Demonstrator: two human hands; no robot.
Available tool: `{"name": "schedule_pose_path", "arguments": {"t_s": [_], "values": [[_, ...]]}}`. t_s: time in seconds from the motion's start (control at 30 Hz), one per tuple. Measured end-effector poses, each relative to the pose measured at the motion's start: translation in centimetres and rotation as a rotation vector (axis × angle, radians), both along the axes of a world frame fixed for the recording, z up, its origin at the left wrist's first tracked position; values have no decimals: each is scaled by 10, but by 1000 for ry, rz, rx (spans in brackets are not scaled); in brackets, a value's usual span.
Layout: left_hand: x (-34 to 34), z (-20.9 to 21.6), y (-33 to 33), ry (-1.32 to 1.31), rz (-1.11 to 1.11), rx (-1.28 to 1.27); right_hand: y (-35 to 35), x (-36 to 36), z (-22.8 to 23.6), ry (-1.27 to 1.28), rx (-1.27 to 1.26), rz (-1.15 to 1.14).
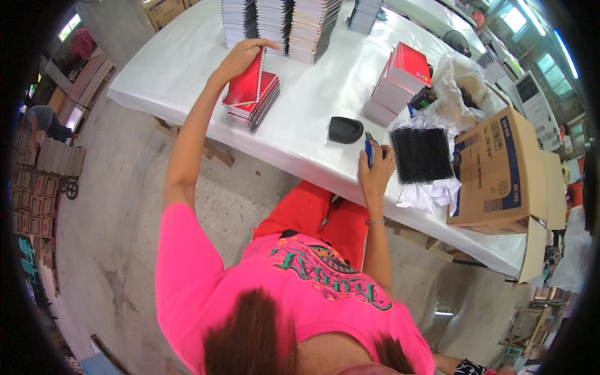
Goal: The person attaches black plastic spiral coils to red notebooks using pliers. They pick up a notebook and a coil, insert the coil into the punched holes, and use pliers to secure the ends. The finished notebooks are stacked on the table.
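My left hand (240, 62) reaches to the far side of the table, its fingers closed on a red-covered spiral notebook (245, 84). That notebook is tilted over a short stack of red spiral notebooks (262, 103) with dark coils along one side. My right hand (377, 167) is closed around blue-handled pliers (370, 150), near the table's front edge. Just left of the pliers lies a dark, rounded pad-like object (345, 130). To the right of this hand, a bundle of black spiral binding coils (422, 155) rests on crumpled white paper (431, 192).
Tall stacks of bound notebooks (309, 31) stand at the back of the white table (181, 69). Red-covered book blocks (403, 75) are piled to the right, beside a clear plastic bag (453, 84). An open cardboard box (494, 172) occupies the right end. Another person (47, 122) bends at far left.
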State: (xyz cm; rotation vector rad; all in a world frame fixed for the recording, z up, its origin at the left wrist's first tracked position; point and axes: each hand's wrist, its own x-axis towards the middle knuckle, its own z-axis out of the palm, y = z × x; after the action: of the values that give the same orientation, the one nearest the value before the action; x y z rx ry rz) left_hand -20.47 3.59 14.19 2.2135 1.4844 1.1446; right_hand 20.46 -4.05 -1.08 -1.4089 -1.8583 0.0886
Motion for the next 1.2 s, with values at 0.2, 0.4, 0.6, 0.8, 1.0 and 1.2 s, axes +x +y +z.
{"name": "schedule_pose_path", "arguments": {"t_s": [0.2, 0.4, 0.6, 0.8, 1.0, 1.2], "values": [[13, -25, 32, 220, -38, -282, 2, 3, 0, -17, 26, -25], [7, -56, 23, 393, 22, -123, -1, 0, 2, -30, 9, -11], [7, -72, -19, 521, 385, -49, -2, 1, 3, -41, 10, -25], [-9, -80, -25, 448, 379, -48, -1, -1, 4, -33, 7, -26], [-10, -77, -23, 307, 338, -134, -1, 1, 2, -20, 21, -6], [-8, -74, -26, 240, 275, -210, 0, 3, 1, -10, 24, 9]]}}
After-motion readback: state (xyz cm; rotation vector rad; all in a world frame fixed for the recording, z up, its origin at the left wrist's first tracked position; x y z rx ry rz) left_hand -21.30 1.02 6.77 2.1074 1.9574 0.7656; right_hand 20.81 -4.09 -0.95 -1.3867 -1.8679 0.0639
